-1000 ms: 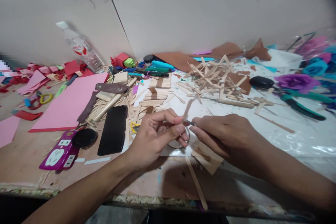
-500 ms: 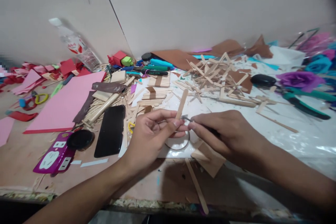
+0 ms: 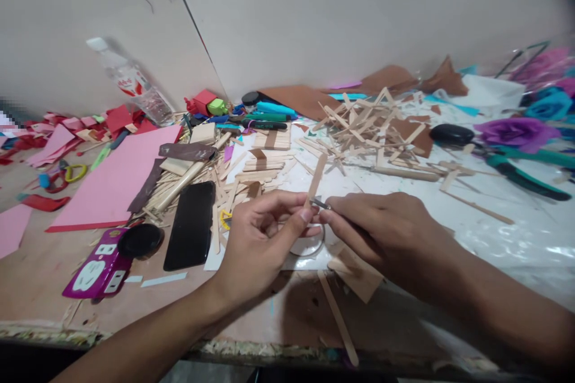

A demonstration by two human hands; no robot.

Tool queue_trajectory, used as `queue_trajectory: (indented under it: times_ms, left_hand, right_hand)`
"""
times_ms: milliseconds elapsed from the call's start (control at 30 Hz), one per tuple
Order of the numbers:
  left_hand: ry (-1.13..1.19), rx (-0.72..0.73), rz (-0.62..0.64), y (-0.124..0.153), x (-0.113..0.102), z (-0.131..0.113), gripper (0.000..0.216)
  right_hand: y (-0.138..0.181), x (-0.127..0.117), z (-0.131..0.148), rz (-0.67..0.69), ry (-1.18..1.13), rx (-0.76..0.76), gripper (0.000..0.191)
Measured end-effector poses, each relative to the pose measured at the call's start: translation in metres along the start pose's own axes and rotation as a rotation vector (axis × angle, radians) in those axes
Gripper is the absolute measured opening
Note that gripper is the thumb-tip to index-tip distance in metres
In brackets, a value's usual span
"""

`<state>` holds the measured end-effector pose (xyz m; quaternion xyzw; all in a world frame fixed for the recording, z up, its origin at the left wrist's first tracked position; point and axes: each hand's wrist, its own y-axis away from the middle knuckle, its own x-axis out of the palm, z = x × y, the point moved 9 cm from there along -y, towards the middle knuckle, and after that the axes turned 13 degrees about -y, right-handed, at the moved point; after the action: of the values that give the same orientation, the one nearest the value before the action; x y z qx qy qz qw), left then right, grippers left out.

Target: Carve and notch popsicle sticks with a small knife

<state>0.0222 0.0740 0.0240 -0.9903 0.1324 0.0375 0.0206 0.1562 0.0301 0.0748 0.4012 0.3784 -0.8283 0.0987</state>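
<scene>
Between the thumb and fingers of my left hand [image 3: 269, 224] a wooden craft stick [image 3: 317, 175] is pinched, tilted with its rounded end up. My right hand [image 3: 381, 221] grips a craft knife [image 3: 322, 204]; its small metal blade meets the stick's edge just above my left thumb. Most of the knife's handle is hidden in my right fist. Below the hands a round clear ring-shaped thing [image 3: 309, 245] lies on the white sheet, partly covered. A loose craft stick [image 3: 338, 317] and a thin wooden piece [image 3: 359, 274] lie near the table's front edge.
A heap of craft sticks [image 3: 368, 125] lies behind my hands. To the left are a black phone [image 3: 189, 224], a purple device [image 3: 99, 266], a round black lid [image 3: 140, 241] and pink paper [image 3: 112, 185]. Green-handled pliers [image 3: 527, 173] rest at right; a plastic bottle [image 3: 135, 84] leans on the wall.
The knife blade has shifted against the stick, and the stick leans slightly more to the right. Both hands keep their grips. The view has moved slightly.
</scene>
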Motion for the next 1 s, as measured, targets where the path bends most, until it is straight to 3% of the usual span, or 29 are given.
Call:
queue_trajectory:
  times_ms: [400, 700, 900, 1000]
  left_hand:
    - [-0.095, 0.073, -0.048, 0.005, -0.002, -0.007, 0.007]
    - [-0.172, 0.144, -0.004, 0.007, 0.000, -0.015, 0.007]
    - [-0.236, 0.219, 0.016, 0.011, 0.000, -0.020, 0.013]
    - [-0.236, 0.223, 0.015, 0.011, 0.000, -0.021, 0.014]
  right_hand:
    - [0.006, -0.001, 0.004, -0.007, 0.056, 0.000, 0.028]
    - [0.013, 0.008, 0.005, 0.164, 0.208, 0.013, 0.017]
    - [-0.001, -0.005, 0.004, 0.015, -0.141, 0.025, 0.032]
    - [-0.006, -0.009, 0.003, -0.005, -0.198, 0.009, 0.033]
